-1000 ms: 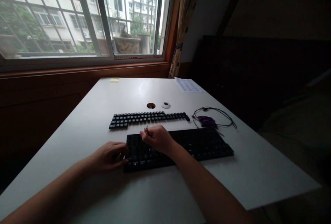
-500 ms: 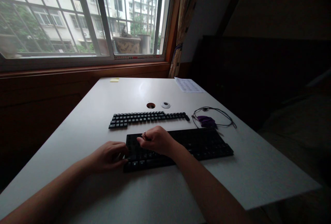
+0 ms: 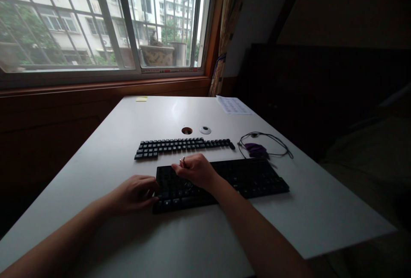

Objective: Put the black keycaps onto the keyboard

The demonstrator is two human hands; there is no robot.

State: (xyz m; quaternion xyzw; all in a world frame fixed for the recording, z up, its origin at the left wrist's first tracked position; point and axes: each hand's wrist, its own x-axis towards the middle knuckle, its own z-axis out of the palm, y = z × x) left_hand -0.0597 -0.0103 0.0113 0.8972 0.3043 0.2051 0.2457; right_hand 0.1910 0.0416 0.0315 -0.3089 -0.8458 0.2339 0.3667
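Observation:
A black keyboard [image 3: 250,179] lies on the white table. Many of its keys look stripped of their caps, while a few caps show along the lower left edge. My left hand [image 3: 136,193] grips the keyboard's left end, thumb in front and fingers curled over the side. Above the left part of the keyboard, my right hand [image 3: 196,170] is closed in a fist, and a small shiny bit shows at its fingers. What the fist holds is mostly hidden. Just behind the keyboard, loose black keycaps [image 3: 173,145] stand in rows.
A dark cable [image 3: 282,141] loops behind the keyboard's right end, beside a purple cloth [image 3: 257,150]. Farther back are a round hole [image 3: 186,131], a whitish disc-shaped cover [image 3: 205,130], printed paper [image 3: 234,105] and a yellow note [image 3: 141,99]. The table [image 3: 337,226] ends at right.
My right fist has shifted slightly to the right and up above the keyboard. The left hand stays at the keyboard's end, and the keycap rows look the same.

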